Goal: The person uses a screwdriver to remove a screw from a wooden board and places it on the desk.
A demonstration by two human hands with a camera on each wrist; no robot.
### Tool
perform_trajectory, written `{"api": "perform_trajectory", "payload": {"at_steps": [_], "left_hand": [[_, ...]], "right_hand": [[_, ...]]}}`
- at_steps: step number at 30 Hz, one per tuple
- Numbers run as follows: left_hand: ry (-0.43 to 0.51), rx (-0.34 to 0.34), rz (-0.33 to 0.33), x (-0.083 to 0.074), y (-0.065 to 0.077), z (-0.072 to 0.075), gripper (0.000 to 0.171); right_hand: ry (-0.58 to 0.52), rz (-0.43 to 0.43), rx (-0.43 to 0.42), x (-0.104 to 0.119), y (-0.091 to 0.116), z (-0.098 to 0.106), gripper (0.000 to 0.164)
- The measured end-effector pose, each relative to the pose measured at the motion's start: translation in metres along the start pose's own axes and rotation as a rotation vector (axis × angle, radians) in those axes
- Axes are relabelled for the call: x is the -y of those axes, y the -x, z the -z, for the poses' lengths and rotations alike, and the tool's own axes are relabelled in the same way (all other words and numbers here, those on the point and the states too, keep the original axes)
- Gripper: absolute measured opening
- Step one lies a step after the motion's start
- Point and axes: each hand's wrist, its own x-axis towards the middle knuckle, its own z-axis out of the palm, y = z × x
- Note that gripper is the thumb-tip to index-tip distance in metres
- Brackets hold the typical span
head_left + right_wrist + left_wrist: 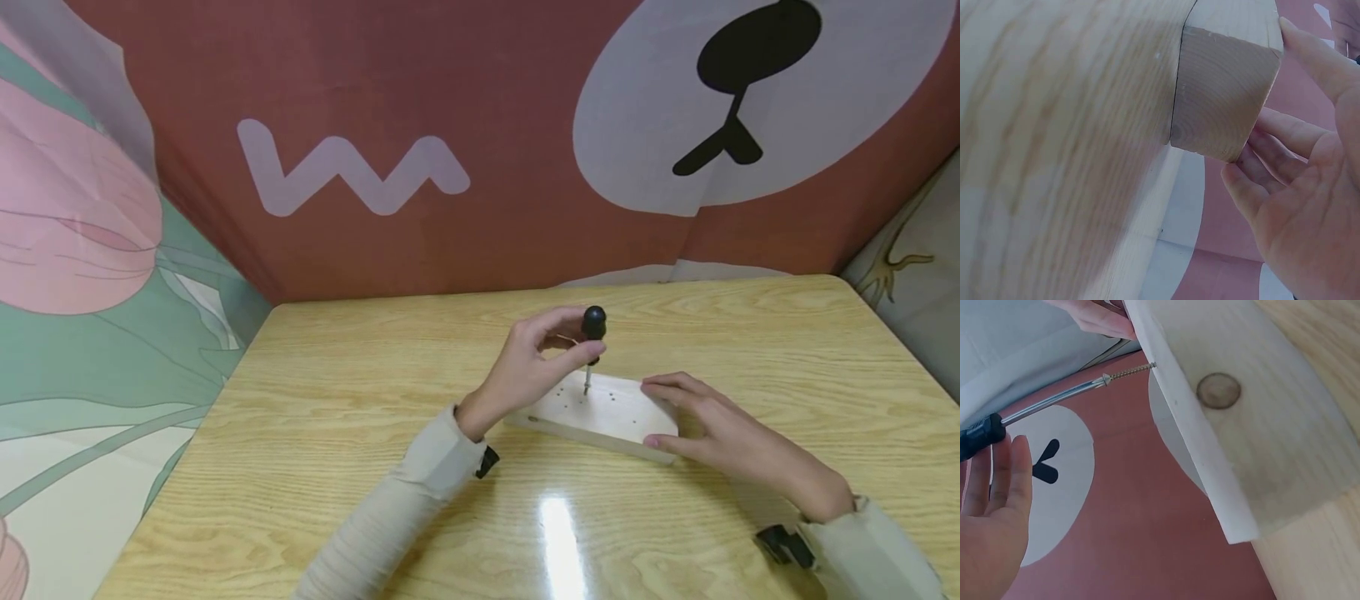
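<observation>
My left hand (pixel 528 367) grips a screwdriver by its black handle (pixel 594 323), with the shaft pointing down. In the left wrist view the bright metal shaft (pixel 1054 399) meets the head of a long screw (pixel 1129 372), whose tip sits at the face of a pale wooden block (pixel 618 417). Most of the screw's thread still shows above the wood. At the block's right end my right hand (pixel 723 429) holds it, thumb on the near edge and fingers on the far one. The right wrist view shows the sawn end grain (pixel 1225 90) between thumb and fingers.
The block lies on a light wood-grain table (pixel 360 400). Several small holes (pixel 612 397) dot its upper face, and a dark round knot (pixel 1219 390) marks its side. Behind the table hangs a red cloth (pixel 420 250) with a cartoon face.
</observation>
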Motion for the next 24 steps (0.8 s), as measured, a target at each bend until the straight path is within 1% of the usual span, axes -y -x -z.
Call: {"api": "perform_trajectory", "payload": {"at_steps": [2, 7, 10, 15, 18, 21, 22, 24], "left_hand": [[0.013, 0.012, 0.005, -0.0006, 0.0006, 0.0010, 0.031], [0.026, 0.049, -0.016, -0.0026, 0.0004, 0.0037, 0.033], [0.042, 0.055, -0.027, -0.0032, 0.0001, 0.0045, 0.033], [0.034, 0.027, -0.033, -0.0036, -0.0016, 0.0037, 0.036], [0.042, 0.003, -0.020, -0.0033, -0.0026, 0.0026, 0.034], [0.071, -0.017, -0.003, -0.0030, -0.0029, 0.0019, 0.031], [0.083, -0.021, 0.000, -0.0027, -0.0027, 0.0017, 0.030], [0.078, -0.022, 0.007, -0.0028, -0.0024, 0.0018, 0.031]], "right_hand": [[0.002, -0.004, 0.004, -0.0001, -0.0003, 0.0002, 0.065], [-0.006, -0.014, 0.010, 0.0007, -0.0002, 0.0010, 0.066], [-0.009, -0.023, 0.012, 0.0014, -0.0001, 0.0009, 0.066], [-0.005, -0.009, 0.008, 0.0001, -0.0001, 0.0010, 0.065], [-0.007, 0.001, 0.007, -0.0006, 0.0000, 0.0013, 0.065], [-0.009, -0.005, 0.010, -0.0001, 0.0001, 0.0011, 0.065], [-0.010, -0.005, 0.010, 0.0000, 0.0001, 0.0010, 0.065], [-0.004, 0.000, 0.008, 0.0000, 0.0000, 0.0008, 0.064]]}}
